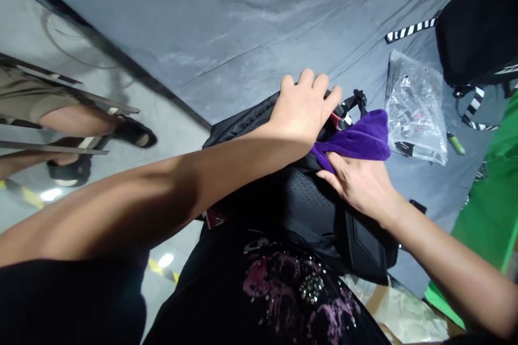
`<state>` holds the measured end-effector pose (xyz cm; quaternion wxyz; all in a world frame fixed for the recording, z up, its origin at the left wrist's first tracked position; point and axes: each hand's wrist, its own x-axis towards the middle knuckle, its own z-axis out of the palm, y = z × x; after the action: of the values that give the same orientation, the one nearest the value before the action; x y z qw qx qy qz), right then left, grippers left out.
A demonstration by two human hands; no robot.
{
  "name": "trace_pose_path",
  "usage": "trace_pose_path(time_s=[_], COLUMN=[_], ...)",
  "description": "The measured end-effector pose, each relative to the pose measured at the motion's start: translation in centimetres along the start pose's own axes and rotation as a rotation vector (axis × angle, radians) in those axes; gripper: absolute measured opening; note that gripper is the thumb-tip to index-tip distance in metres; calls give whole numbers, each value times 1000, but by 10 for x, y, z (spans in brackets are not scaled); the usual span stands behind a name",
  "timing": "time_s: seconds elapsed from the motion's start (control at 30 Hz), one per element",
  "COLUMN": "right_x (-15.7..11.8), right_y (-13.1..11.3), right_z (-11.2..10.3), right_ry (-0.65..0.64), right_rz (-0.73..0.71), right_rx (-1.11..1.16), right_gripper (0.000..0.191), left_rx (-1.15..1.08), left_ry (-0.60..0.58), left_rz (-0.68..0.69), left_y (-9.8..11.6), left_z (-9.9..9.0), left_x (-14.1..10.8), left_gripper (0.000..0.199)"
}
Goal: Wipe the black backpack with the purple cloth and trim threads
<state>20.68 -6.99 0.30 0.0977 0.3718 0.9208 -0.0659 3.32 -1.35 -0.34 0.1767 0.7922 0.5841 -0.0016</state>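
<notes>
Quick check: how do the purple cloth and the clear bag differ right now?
Look: the purple cloth is opaque and velvety; the clear bag is see-through and shiny.
Contact: the purple cloth touches the right hand; the clear bag lies on the grey cover, with neither hand on it.
Shape: the purple cloth narrows to a bunched part; the clear bag is spread out.
Shared: both look pliable.

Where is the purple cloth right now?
In the head view, the purple cloth is right of centre, at the right hand and against the black bag, with the left hand just to its left.
</notes>
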Motion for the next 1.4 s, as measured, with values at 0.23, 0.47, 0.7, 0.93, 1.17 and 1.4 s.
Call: trace_pose_path(time_s=[0.23, 0.47, 0.7, 0.93, 1.17, 1.4], right_x=[-59, -43, 16, 52, 43, 46], right_y=[28, 18, 3, -3, -9, -4], right_z=[5, 0, -14, -59, -54, -53], right_ry=[579, 416, 8, -672, -653, -544], right_rz=[615, 170, -79, 73, 116, 75], right_rx=[360, 329, -118, -126, -178, -104], right_gripper=[19, 19, 48, 28, 37, 35], left_rx=[32, 71, 141, 152, 189, 224], left_ry=[-4, 23, 16, 46, 66, 87], left_rz=[-14, 13, 4, 44, 94, 97], left_y=[1, 0, 2, 0, -2, -1], left_z=[-3, 1, -1, 1, 0, 1], left_x=[-2, -1, -2, -2, -3, -4], left_gripper=[80, 72, 63, 69, 70, 68])
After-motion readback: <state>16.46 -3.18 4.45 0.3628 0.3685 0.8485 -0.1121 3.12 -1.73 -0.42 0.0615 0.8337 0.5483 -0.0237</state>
